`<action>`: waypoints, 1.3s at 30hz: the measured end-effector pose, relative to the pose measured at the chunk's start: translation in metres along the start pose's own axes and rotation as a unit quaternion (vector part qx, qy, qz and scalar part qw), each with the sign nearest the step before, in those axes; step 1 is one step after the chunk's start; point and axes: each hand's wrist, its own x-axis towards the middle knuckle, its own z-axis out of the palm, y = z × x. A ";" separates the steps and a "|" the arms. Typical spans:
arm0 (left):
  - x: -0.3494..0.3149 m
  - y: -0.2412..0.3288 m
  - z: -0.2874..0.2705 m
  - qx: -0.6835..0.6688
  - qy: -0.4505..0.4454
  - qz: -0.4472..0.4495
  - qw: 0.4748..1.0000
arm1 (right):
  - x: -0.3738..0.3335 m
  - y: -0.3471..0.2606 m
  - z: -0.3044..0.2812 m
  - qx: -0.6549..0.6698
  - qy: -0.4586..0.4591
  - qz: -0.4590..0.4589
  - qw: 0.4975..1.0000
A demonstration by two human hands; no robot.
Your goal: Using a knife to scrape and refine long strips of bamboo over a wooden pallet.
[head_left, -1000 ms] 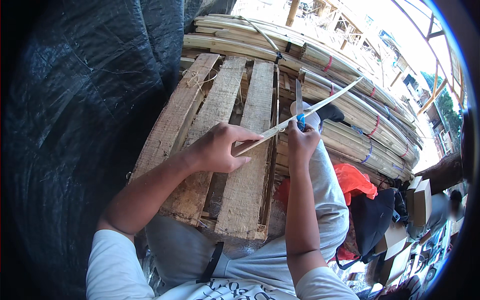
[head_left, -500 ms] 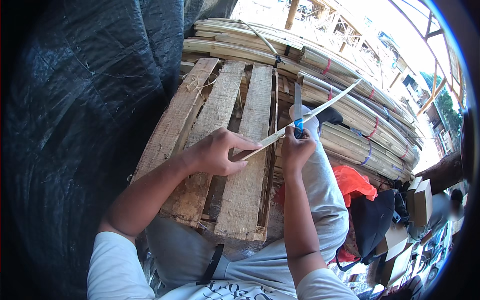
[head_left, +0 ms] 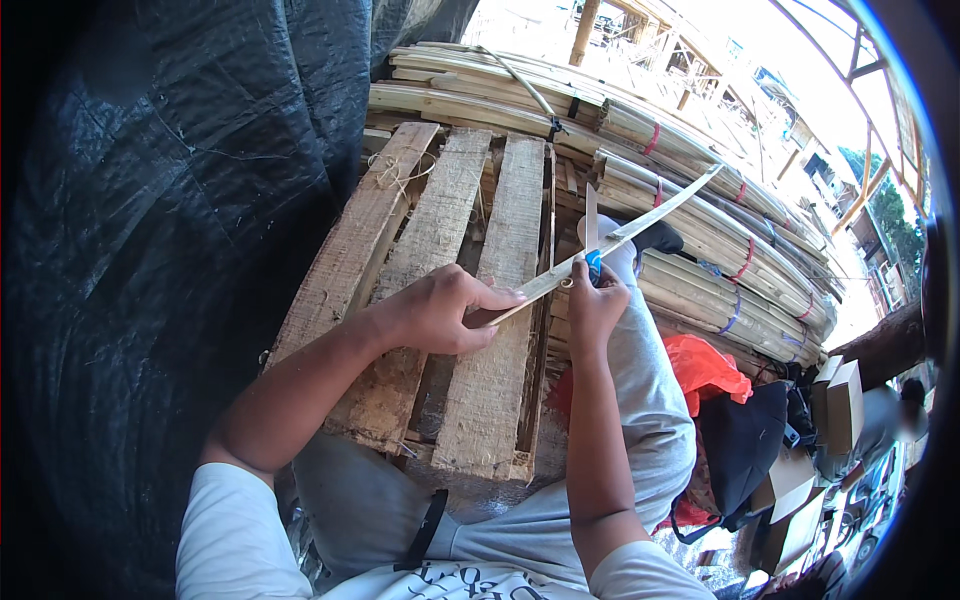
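Outdoors, left hand (head_left: 440, 312) gripping bamboo strip (head_left: 625, 232), right hand (head_left: 592, 305) clenched on blue-handled knife (head_left: 591, 235), wooden pallet (head_left: 430, 240) beneath.

Plain brown cardboard boxes (head_left: 845, 405) stand stacked at the lower right, beside a black bag (head_left: 745, 445).

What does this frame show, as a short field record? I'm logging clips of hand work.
left hand: grips the near end of a thin bamboo strip
right hand: holds a knife with a blue handle, blade up against the strip
beneath: wooden pallet
behind: tied bamboo bundles
left side: black tarp
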 end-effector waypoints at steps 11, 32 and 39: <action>-0.002 0.007 -0.004 0.012 -0.035 -0.038 0.999 | 0.007 -0.013 0.007 0.003 -0.004 -0.019 1.000; -0.001 -0.021 0.005 0.085 0.025 0.006 0.996 | 0.065 0.031 0.001 -0.126 0.006 -0.059 0.990; 0.000 -0.019 0.003 0.161 0.005 0.001 0.987 | 0.071 0.042 -0.012 -0.115 -0.008 -0.030 0.993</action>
